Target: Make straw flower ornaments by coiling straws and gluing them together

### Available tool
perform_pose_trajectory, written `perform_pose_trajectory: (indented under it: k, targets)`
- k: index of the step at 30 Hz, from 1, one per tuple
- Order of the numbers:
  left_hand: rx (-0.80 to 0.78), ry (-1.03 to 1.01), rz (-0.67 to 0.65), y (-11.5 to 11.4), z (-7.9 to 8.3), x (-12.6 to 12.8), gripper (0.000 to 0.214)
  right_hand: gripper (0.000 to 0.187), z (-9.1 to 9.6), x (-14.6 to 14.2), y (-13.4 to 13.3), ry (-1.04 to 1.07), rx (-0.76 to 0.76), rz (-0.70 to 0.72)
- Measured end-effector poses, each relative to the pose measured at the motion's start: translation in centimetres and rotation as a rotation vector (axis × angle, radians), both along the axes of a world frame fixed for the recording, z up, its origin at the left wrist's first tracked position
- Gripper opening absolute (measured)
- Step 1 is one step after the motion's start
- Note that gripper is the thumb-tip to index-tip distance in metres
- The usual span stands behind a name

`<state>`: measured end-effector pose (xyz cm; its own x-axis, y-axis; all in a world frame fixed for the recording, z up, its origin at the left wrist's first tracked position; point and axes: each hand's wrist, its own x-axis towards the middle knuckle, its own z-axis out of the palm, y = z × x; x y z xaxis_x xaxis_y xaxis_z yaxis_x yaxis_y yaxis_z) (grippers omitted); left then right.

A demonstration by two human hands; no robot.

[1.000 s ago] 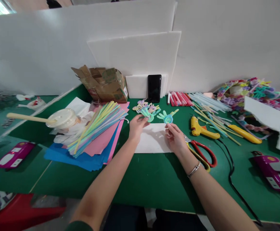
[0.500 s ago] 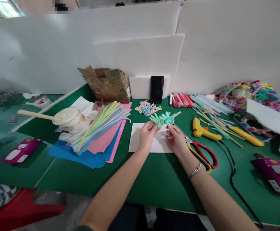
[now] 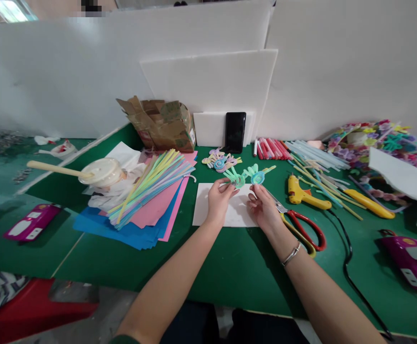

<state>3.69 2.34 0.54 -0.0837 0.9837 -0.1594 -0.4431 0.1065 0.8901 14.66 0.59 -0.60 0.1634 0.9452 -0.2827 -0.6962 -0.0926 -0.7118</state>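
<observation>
Between finger and thumb, my left hand (image 3: 220,198) pinches a green pipe-cleaner shape (image 3: 237,178) with looped strands. My right hand (image 3: 264,204) grips a second pipe-cleaner shape (image 3: 257,177), a blue-green spiral with green loops and a yellowish end sticking out to the right. The two shapes are side by side with a small gap between them. Both hands are over a white sheet (image 3: 208,210) on the green table. Just beyond lies a pastel pipe-cleaner piece (image 3: 220,161) with a blue spiral. Scissors (image 3: 307,229) with red and yellow handles lie beside my right hand.
A yellow glue gun (image 3: 301,193) with a black cord and a yellow cutter (image 3: 369,203) lie right. Pipe cleaners (image 3: 151,186) rest on coloured sheets at left, near a lidded cup (image 3: 101,172). A cardboard box (image 3: 163,126) and a phone (image 3: 235,133) stand behind.
The two green pipe-cleaner shapes have come slightly apart, the right one shifting a little to the right. Both hands keep their hold.
</observation>
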Motion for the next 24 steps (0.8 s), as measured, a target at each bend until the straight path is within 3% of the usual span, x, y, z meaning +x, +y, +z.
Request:
perform_pose_trajectory:
  k: [10,24]
  targets:
    - [0.003,0.025,0.017,0.2,0.0,-0.5,0.016,0.028,0.4,1.4,0.2,0.062,0.081,-0.095]
    - [0.011,0.076,0.019,0.8,0.0,-1.1,0.013,0.028,-0.1,0.4,0.1,-0.106,0.053,-0.094]
